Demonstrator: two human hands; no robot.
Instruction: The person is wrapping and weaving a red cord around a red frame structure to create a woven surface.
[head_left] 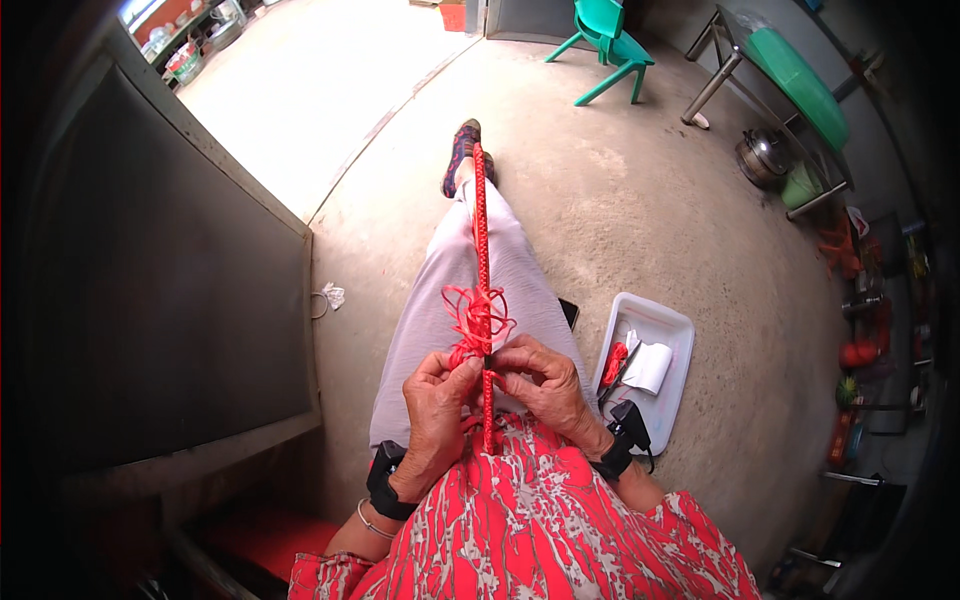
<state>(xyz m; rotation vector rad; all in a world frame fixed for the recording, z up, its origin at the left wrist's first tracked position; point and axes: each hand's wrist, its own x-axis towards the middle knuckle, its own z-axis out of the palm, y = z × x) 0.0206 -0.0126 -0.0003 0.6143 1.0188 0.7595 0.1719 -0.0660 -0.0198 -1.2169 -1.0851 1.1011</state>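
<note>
A long red braided cord stretches from my shoes over my outstretched legs to my waist. Halfway along it sits a loose bunch of thin red cord loops. My left hand is closed, thumb and fingers pinching the red cord just below that bunch. Close on the other side, my right hand is closed too, its fingertips pinched at the braid. A small dark piece shows on the braid between the hands. The exact strands under the fingertips are hidden.
Right of my legs, a white plastic tray on the floor holds a red cord bundle and a white roll. A dark phone shows beside my thigh. A green chair stands ahead, a dark door panel left.
</note>
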